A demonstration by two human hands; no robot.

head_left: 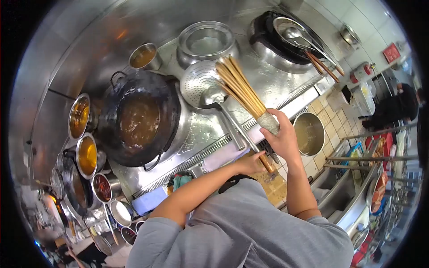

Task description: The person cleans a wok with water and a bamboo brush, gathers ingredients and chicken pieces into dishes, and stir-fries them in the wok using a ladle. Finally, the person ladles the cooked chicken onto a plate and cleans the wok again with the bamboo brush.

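In my right hand (283,136) is a bamboo wok brush (243,87), gripped at its bound grey end. Its long bristles fan up and left over the steel counter. My left hand (251,164) is at the wooden end of a ladle (241,131), fingers closed at the handle and partly hidden. The ladle's bowl rests over a perforated skimmer (196,82), whose handle runs toward the counter's front edge. To the left, a black wok (105,129) holds brownish, bubbling liquid.
A round steel pot (208,38) stands behind the skimmer. Stacked woks (259,40) with strainer and ladle sit at the back right. Bowls of amber liquid (79,117) line the left. A large pot (309,134) stands below the counter; another person (395,105) is at far right.
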